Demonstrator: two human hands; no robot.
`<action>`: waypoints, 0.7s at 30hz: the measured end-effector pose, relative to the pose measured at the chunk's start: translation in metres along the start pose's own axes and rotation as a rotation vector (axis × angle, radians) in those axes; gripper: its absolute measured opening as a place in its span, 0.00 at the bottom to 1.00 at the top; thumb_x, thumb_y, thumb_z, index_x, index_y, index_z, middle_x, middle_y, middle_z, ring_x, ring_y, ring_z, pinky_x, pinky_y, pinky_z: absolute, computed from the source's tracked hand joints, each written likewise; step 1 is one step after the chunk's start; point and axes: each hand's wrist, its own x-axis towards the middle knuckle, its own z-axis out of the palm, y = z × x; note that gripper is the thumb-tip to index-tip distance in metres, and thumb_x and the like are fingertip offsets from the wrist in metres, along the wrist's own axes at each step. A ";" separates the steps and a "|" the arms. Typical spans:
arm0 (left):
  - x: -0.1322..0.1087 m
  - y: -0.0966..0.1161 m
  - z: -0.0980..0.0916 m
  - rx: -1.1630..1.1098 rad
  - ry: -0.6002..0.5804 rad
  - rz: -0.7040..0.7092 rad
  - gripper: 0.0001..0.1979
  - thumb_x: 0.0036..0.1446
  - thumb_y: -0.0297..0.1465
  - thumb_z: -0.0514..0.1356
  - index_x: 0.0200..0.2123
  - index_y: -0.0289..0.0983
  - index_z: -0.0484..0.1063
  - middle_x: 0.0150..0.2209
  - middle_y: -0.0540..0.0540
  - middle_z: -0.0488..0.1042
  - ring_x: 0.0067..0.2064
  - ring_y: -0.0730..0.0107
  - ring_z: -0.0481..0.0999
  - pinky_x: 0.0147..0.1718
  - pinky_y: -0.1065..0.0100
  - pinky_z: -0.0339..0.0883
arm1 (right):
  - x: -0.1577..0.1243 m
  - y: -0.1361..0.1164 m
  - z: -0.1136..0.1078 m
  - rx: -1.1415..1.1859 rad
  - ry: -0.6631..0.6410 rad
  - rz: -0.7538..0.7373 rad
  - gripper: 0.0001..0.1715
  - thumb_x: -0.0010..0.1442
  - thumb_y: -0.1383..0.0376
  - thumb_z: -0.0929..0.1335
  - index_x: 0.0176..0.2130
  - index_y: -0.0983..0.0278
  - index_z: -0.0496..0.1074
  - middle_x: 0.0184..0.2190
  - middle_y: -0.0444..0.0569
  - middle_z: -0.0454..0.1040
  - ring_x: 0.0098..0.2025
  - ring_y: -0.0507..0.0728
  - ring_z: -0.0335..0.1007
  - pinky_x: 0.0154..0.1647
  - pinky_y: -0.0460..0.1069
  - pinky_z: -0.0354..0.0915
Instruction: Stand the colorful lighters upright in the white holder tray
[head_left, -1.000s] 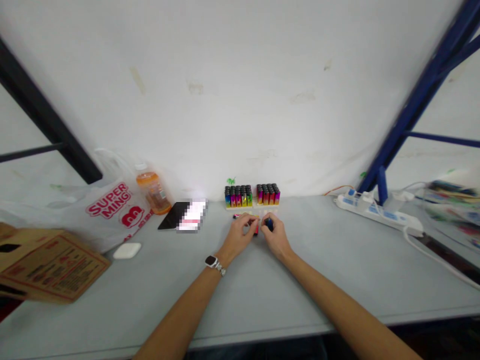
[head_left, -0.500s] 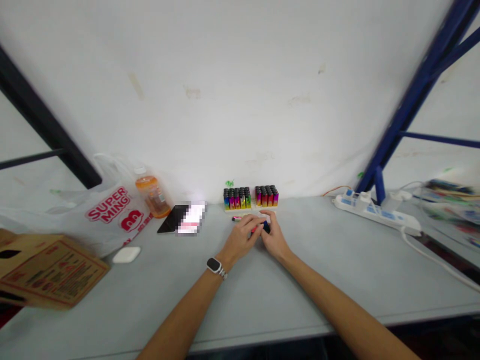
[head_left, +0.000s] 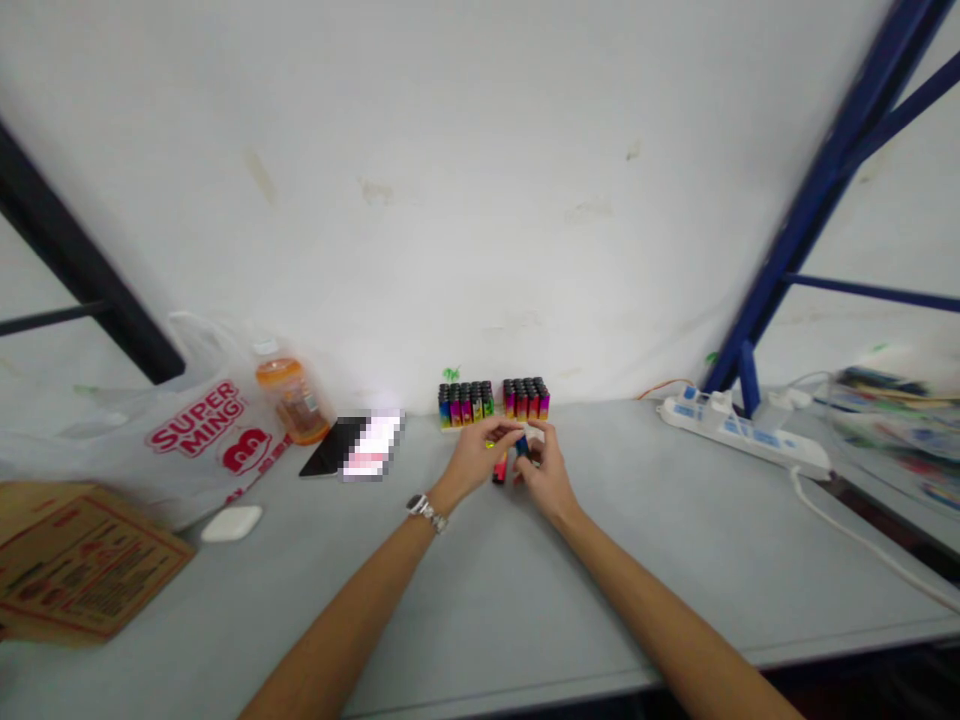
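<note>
My left hand (head_left: 475, 456) is closed, its bent fingers around a red-and-yellow lighter (head_left: 500, 467) whose black end points toward me. My right hand (head_left: 550, 475) grips a dark blue lighter (head_left: 523, 447) between thumb and fingers, right beside the other one. The fingertips of both hands nearly meet and cover part of the two lighters. Just behind them, two blocks of upright lighters with black tops stand in rows: a multicoloured left block (head_left: 465, 405) and a pink, red and purple right block (head_left: 526, 400).
On the left are a cardboard box (head_left: 82, 560), a plastic bag (head_left: 180, 450), an orange drink bottle (head_left: 294, 402), a white case (head_left: 232, 523) and a dark tablet or phone (head_left: 330, 447). A power strip (head_left: 739, 432) with a cable lies right, near a blue metal frame (head_left: 795, 230).
The view has shifted slightly. My hands have turned and drawn a little apart at the fingers, so the red-and-yellow lighter and the blue one show more between them.
</note>
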 end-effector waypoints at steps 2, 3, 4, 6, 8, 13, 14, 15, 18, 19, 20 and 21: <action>0.020 -0.001 -0.008 0.052 0.020 0.023 0.12 0.59 0.37 0.61 0.39 0.34 0.78 0.37 0.44 0.81 0.39 0.66 0.79 0.41 0.67 0.72 | 0.007 0.001 -0.007 -0.026 0.110 -0.039 0.29 0.48 0.67 0.66 0.51 0.60 0.61 0.29 0.40 0.69 0.31 0.54 0.69 0.31 0.48 0.67; 0.031 -0.002 -0.012 0.083 0.019 0.032 0.12 0.60 0.36 0.61 0.39 0.34 0.77 0.37 0.44 0.81 0.38 0.66 0.79 0.41 0.67 0.72 | 0.010 0.001 -0.011 -0.038 0.158 -0.052 0.27 0.48 0.66 0.67 0.49 0.61 0.62 0.30 0.42 0.69 0.34 0.55 0.69 0.33 0.49 0.67; 0.041 -0.004 -0.015 0.122 0.021 0.040 0.11 0.59 0.36 0.61 0.39 0.34 0.77 0.36 0.44 0.81 0.37 0.66 0.79 0.40 0.67 0.73 | 0.013 0.001 -0.014 -0.048 0.197 -0.055 0.25 0.49 0.64 0.67 0.48 0.61 0.63 0.31 0.43 0.69 0.35 0.55 0.69 0.34 0.49 0.67; 0.059 -0.008 -0.019 0.211 -0.018 0.062 0.10 0.59 0.34 0.61 0.39 0.34 0.77 0.36 0.44 0.81 0.37 0.66 0.79 0.41 0.66 0.73 | 0.017 0.002 -0.020 -0.059 0.250 -0.045 0.21 0.49 0.62 0.67 0.45 0.61 0.64 0.31 0.44 0.69 0.34 0.55 0.68 0.34 0.49 0.66; 0.073 -0.013 -0.021 0.292 -0.073 0.069 0.09 0.59 0.32 0.60 0.38 0.34 0.77 0.35 0.44 0.81 0.36 0.66 0.78 0.41 0.66 0.73 | 0.019 0.004 -0.022 -0.058 0.275 -0.037 0.20 0.50 0.61 0.67 0.44 0.61 0.64 0.30 0.43 0.69 0.32 0.55 0.67 0.34 0.49 0.65; 0.089 -0.018 -0.017 0.448 -0.157 0.080 0.08 0.59 0.29 0.60 0.38 0.34 0.78 0.35 0.44 0.81 0.37 0.65 0.78 0.41 0.65 0.72 | 0.018 0.006 -0.019 -0.060 0.209 -0.041 0.13 0.50 0.62 0.64 0.38 0.62 0.66 0.24 0.40 0.67 0.27 0.53 0.64 0.31 0.49 0.62; 0.090 -0.019 -0.015 0.453 -0.155 0.079 0.08 0.59 0.29 0.60 0.38 0.34 0.78 0.35 0.43 0.81 0.37 0.65 0.79 0.41 0.65 0.72 | 0.018 0.006 -0.018 -0.060 0.188 -0.043 0.11 0.50 0.63 0.64 0.37 0.62 0.66 0.24 0.40 0.67 0.26 0.53 0.63 0.31 0.48 0.62; 0.091 -0.020 -0.014 0.453 -0.152 0.077 0.08 0.59 0.29 0.60 0.38 0.34 0.78 0.35 0.43 0.81 0.37 0.65 0.79 0.41 0.65 0.72 | 0.018 0.006 -0.017 -0.059 0.172 -0.044 0.10 0.50 0.63 0.64 0.35 0.62 0.67 0.23 0.40 0.67 0.26 0.53 0.63 0.30 0.48 0.61; 0.094 -0.025 -0.009 0.453 -0.159 0.065 0.07 0.58 0.28 0.60 0.38 0.33 0.78 0.35 0.43 0.81 0.37 0.64 0.79 0.42 0.65 0.72 | 0.017 0.004 -0.016 -0.053 0.150 -0.046 0.09 0.49 0.64 0.64 0.33 0.62 0.68 0.23 0.41 0.67 0.25 0.53 0.63 0.30 0.48 0.61; 0.094 -0.026 -0.008 0.457 -0.162 0.063 0.07 0.58 0.28 0.60 0.38 0.33 0.78 0.35 0.42 0.81 0.37 0.64 0.79 0.42 0.65 0.72 | 0.017 0.004 -0.017 -0.051 0.148 -0.042 0.09 0.49 0.64 0.64 0.33 0.63 0.68 0.23 0.41 0.67 0.25 0.53 0.63 0.30 0.48 0.61; 0.095 -0.028 -0.007 0.463 -0.162 0.062 0.07 0.59 0.28 0.60 0.38 0.33 0.78 0.35 0.42 0.81 0.37 0.64 0.79 0.43 0.65 0.72 | 0.017 0.004 -0.017 -0.049 0.148 -0.037 0.08 0.49 0.64 0.64 0.32 0.63 0.68 0.23 0.41 0.67 0.25 0.53 0.63 0.30 0.48 0.61; 0.095 -0.029 -0.007 0.470 -0.160 0.063 0.07 0.59 0.28 0.60 0.38 0.34 0.78 0.36 0.42 0.81 0.37 0.64 0.79 0.43 0.65 0.71 | 0.017 0.004 -0.017 -0.047 0.149 -0.032 0.08 0.48 0.64 0.64 0.32 0.63 0.69 0.24 0.42 0.68 0.25 0.53 0.63 0.30 0.48 0.61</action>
